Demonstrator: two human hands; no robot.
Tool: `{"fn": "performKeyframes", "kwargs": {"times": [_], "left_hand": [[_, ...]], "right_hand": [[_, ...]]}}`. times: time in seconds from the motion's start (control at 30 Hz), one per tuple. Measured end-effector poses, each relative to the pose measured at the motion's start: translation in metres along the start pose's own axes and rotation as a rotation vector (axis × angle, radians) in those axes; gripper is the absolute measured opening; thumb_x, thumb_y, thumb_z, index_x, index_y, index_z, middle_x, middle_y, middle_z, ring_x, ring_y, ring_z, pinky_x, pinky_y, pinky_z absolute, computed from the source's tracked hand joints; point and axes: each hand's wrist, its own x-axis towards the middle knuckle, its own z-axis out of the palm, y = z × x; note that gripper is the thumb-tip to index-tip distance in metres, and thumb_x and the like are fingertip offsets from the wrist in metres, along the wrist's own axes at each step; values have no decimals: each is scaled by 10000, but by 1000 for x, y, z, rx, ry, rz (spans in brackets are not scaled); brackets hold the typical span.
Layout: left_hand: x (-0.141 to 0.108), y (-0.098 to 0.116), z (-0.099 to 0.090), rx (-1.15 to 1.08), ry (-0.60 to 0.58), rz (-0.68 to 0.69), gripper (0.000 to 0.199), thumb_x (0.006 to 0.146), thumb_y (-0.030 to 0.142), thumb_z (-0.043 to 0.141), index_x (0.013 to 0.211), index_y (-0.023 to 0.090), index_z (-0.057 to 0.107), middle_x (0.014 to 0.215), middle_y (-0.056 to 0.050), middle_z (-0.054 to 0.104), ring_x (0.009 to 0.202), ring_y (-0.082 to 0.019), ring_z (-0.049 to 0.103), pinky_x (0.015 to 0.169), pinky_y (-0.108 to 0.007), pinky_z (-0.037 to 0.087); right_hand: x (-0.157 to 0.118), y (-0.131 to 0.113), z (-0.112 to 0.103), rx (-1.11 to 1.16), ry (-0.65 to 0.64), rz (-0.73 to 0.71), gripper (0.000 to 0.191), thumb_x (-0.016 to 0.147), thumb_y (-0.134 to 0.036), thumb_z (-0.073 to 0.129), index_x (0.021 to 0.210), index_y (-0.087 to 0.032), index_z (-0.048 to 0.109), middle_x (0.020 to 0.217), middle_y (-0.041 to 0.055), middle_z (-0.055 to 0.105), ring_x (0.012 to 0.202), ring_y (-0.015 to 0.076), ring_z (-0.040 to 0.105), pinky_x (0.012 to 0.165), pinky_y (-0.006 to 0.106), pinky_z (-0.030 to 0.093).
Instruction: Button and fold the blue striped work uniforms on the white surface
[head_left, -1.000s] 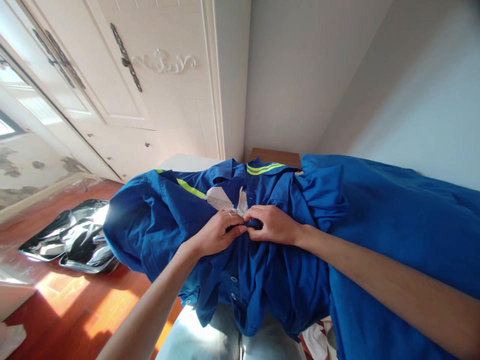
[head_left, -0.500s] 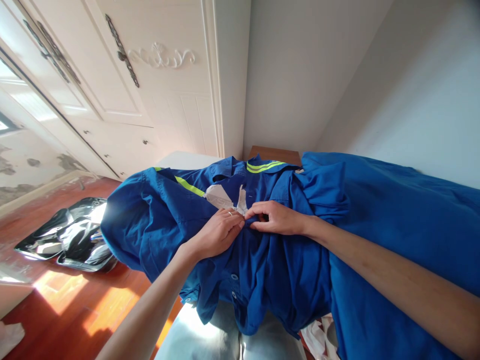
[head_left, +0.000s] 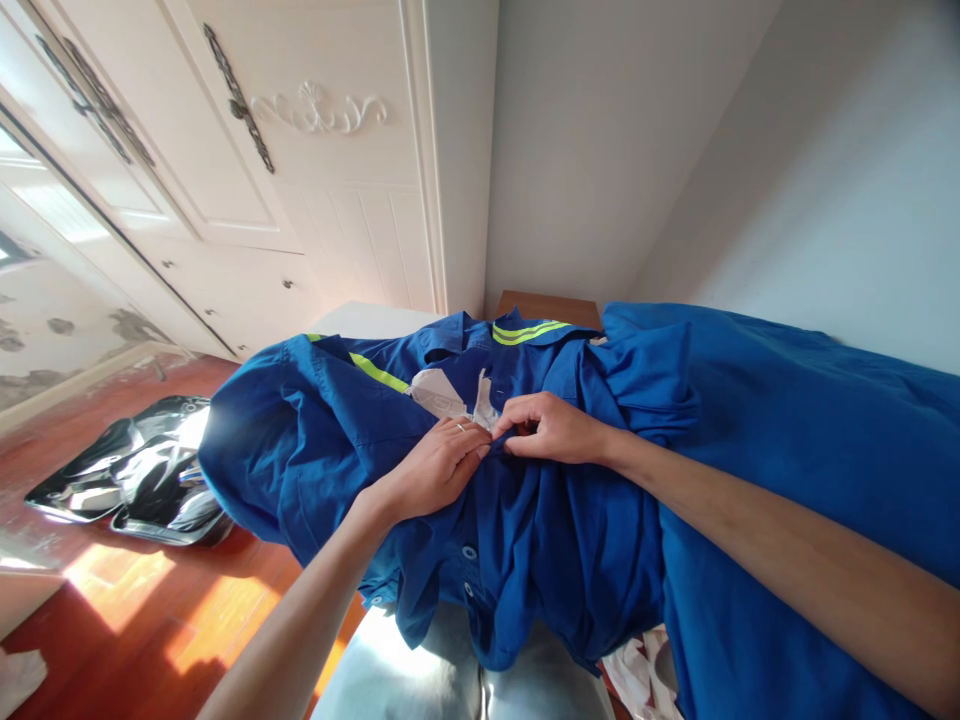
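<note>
A blue garment point(head_left: 315, 430) with yellow-green stripes and white buttons lies bunched across the middle of the view. At its centre my left hand point(head_left: 439, 465), with a ring on one finger, pinches the blue fabric. My right hand point(head_left: 544, 428) meets it from the right, thumb and forefinger closed on the same fold, the fingertips of both hands nearly touching. Whatever small part lies between the fingertips is hidden. Just beyond them, a white piece point(head_left: 437, 393) and a narrow white strip point(head_left: 484, 400) show in the garment's opening.
White cabinets point(head_left: 337, 220) stand beyond on the left. An open suitcase point(head_left: 150, 470) with items lies on the red-brown floor point(head_left: 112, 610). Blue cloth point(head_left: 787, 420) spreads out at the right, below a pale wall point(head_left: 862, 200). A brown wooden surface point(head_left: 547, 306) shows behind the garment.
My right hand has shifted very slightly up and to the right. Both hands keep their pinch on the fabric, and the view has moved a little.
</note>
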Motion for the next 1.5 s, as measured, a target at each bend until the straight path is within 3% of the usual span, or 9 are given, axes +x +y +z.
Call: {"fn": "performKeyframes", "kwargs": {"times": [0.3,0.63,0.83,1.03,1.27,1.5], "left_hand": [[2,0,2,-29,53,5,226,986,210,384,962,166,605,930,-80,674,915,-201,604,846,-349,445],[1,2,0,-160,132,-67,196,970,269,468,995,184,642,949,-62,698,904,-185,629,850,-322,469],[1,4,-3,-260,144,-82,175,921,279,541,987,171,662,946,-63,707,884,-187,649,842,-316,487],[1,0,1,-225,164,-134,220,855,366,666,974,181,645,962,-54,713,890,-186,655,829,-311,499],[-3,0,6,58,258,42,232,907,308,608,1116,209,625,1078,-83,689,1013,-201,632,917,-362,469],[-2,-3,5,-121,272,-54,290,834,379,703,1073,216,692,936,-52,731,891,-196,666,871,-346,502]], "right_hand": [[1,8,1,133,-25,3,135,710,-209,699,831,-158,725,788,-2,599,649,103,522,612,232,411],[-2,11,-4,169,-145,1,222,863,-346,618,945,-150,683,911,36,631,884,171,590,830,304,451],[-2,6,0,63,-178,-23,249,925,-370,492,928,-148,604,875,23,587,816,159,538,768,287,432],[0,5,3,79,-180,-6,281,898,-424,502,876,-152,567,818,8,544,761,148,500,704,266,417],[-1,4,-2,202,-232,62,357,907,-482,505,941,-136,587,832,6,542,769,140,500,724,265,419],[-3,9,6,229,-101,73,275,873,-405,577,941,-141,612,812,0,564,750,138,521,706,267,431]]}}
